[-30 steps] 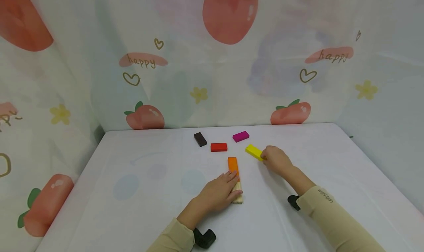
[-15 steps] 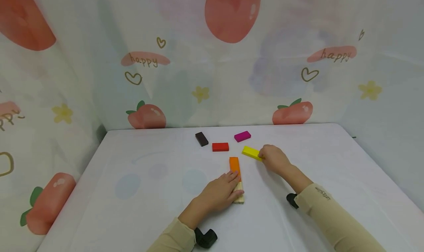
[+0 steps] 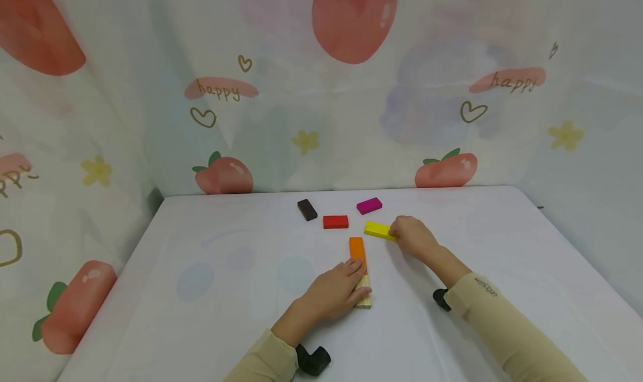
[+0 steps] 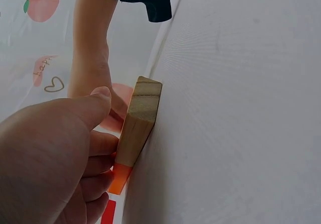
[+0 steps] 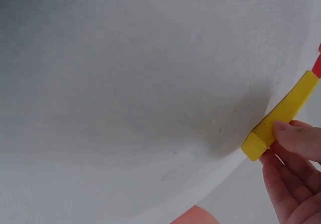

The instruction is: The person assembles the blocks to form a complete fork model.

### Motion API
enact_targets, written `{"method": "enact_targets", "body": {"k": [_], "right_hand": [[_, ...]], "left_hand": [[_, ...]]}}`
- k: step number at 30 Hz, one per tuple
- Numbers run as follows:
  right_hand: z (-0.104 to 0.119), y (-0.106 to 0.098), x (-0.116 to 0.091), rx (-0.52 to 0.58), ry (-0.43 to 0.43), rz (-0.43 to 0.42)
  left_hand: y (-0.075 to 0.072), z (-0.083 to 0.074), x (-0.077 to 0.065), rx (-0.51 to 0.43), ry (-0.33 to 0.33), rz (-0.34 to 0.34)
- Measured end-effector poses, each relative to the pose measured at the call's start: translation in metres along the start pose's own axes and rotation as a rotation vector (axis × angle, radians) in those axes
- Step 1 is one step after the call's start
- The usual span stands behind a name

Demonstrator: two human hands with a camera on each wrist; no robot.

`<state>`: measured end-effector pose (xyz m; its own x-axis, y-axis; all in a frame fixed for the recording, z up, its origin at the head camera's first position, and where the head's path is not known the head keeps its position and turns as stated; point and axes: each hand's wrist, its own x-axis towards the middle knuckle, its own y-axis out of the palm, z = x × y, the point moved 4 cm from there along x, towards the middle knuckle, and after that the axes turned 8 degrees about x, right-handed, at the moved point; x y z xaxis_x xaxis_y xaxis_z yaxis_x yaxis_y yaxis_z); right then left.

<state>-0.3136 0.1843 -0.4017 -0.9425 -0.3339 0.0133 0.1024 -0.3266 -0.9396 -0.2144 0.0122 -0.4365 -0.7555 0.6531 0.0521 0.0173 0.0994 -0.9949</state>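
The backdrop (image 3: 346,105) reads "happy"; the sleeve print (image 3: 486,286) is illegible; the left hand (image 3: 329,292) lies extended across the orange block (image 3: 357,248) and wooden block (image 3: 365,301); the right hand (image 3: 414,238) pinches the yellow block (image 3: 377,230), nearer them than a second ago.

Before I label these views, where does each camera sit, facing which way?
Head: on the head, facing forward and down at the table; left hand, right hand, sleeves.
Left wrist: worn there, facing the wooden block; left hand, right arm.
Right wrist: likewise, facing the yellow block; right hand.
Head and right wrist share the yellow block.
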Motion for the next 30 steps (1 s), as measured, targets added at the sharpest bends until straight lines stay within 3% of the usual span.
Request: {"method": "enact_targets", "body": {"k": [13, 30], "right_hand": [[0.007, 0.002, 0.009, 0.009, -0.086, -0.026], [0.016, 0.005, 0.014, 0.011, -0.136, -0.025]], "left_hand": [[0.000, 0.002, 0.002, -0.011, -0.010, 0.036], [0.001, 0.002, 0.002, -0.011, -0.008, 0.020]]}}
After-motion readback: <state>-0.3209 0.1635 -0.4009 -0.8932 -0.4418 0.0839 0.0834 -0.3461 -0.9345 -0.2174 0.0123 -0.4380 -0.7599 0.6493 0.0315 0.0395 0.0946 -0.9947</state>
